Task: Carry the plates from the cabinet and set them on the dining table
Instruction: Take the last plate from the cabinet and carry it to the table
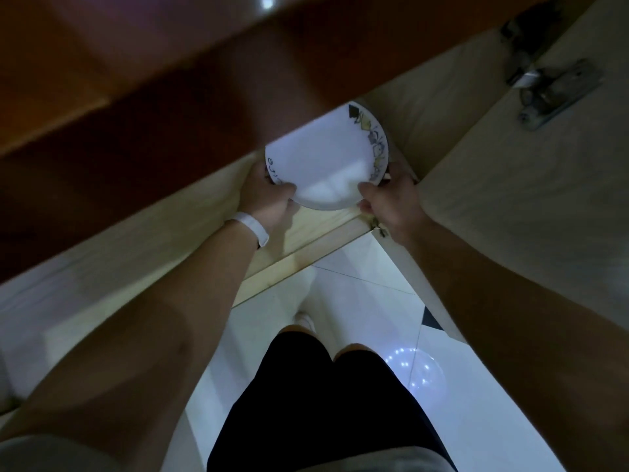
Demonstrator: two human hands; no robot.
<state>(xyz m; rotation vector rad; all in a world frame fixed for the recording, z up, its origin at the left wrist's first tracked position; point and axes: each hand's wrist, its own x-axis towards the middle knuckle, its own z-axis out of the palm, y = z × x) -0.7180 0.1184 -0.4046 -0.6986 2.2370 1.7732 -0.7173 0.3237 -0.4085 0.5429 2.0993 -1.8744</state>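
White glazed plate is lying near the front edge of the cabinet shelf, left hand gripping its rim at eight o'clock, right hand at four. Likely stiff, slick, breakable; opposite-rim grips are serving well.

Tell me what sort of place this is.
Probably a home kitchen or dining room: a low wooden cabinet with its door open on a metal hinge, a patterned white plate held by the left hand and right hand, and glossy floor tiles.
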